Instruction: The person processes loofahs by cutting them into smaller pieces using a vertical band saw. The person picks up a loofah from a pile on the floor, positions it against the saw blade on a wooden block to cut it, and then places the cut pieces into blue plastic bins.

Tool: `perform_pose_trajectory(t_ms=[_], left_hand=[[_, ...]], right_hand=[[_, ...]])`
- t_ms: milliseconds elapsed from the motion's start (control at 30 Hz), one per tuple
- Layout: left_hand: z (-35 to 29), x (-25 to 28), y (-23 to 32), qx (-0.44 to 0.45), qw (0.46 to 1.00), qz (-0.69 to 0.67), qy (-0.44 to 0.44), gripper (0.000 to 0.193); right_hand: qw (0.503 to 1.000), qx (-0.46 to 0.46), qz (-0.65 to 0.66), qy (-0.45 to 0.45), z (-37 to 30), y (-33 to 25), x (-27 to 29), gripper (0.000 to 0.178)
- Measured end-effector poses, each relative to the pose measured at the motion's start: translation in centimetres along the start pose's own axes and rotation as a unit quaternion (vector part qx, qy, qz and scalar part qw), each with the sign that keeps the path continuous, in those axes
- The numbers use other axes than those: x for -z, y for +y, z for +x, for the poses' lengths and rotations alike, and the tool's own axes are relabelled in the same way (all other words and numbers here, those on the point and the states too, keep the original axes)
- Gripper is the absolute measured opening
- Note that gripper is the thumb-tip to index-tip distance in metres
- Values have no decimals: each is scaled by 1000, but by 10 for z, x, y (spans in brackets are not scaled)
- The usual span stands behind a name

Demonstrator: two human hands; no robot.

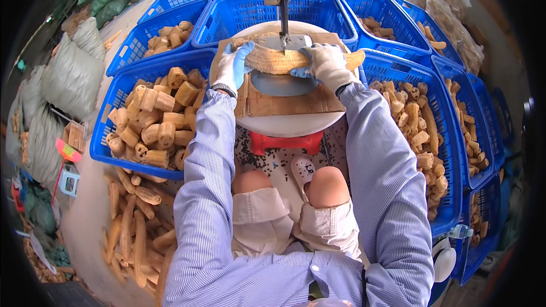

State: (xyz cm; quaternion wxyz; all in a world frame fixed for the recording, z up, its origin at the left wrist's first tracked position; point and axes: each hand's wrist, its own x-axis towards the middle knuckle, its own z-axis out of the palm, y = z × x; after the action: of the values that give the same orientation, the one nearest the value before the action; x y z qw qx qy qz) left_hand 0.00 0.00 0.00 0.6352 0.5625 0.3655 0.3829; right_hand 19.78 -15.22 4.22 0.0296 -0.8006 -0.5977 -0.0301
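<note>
A long, curved dried loofah lies crosswise in front of me, over a cardboard sheet with an oval opening. My left hand, in a white and blue glove, grips its left end. Gloved the same way, my right hand is closed around it toward the right, and a tapered tip sticks out beyond the fingers. The machine's metal foot and narrow upright bar come down just behind the loofah, between my hands. Whether the metal touches it, I cannot tell.
Cut loofah pieces fill a blue basket on the left and another blue basket on the right. Further baskets ring the far side. Whole loofahs lie on the floor at left. A red stand sits below the white round top.
</note>
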Motion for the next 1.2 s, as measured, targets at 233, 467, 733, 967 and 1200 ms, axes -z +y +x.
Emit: perform_pose_trajectory(t_ms=[233,467,733,967,1200], left_hand=[[14,-13,5,22,999,-23,34,59],[8,6,-18,7,993,-108,49,52],[-104,21,-60,-225,905,-360,15,32],[-180,-53,-34,-362,925,-107,-32,88],[-150,-38,-102,-261,946,175,-77,31]], right_hand=[[996,-71,35,-47,37,18,0,74],[999,-20,34,-3,28,21,-18,65],[972,131,169,94,-96,-9,-22,110],[651,92,740,141,-121,-25,-16,85],[726,92,655,187,-146,-6,-4,87]])
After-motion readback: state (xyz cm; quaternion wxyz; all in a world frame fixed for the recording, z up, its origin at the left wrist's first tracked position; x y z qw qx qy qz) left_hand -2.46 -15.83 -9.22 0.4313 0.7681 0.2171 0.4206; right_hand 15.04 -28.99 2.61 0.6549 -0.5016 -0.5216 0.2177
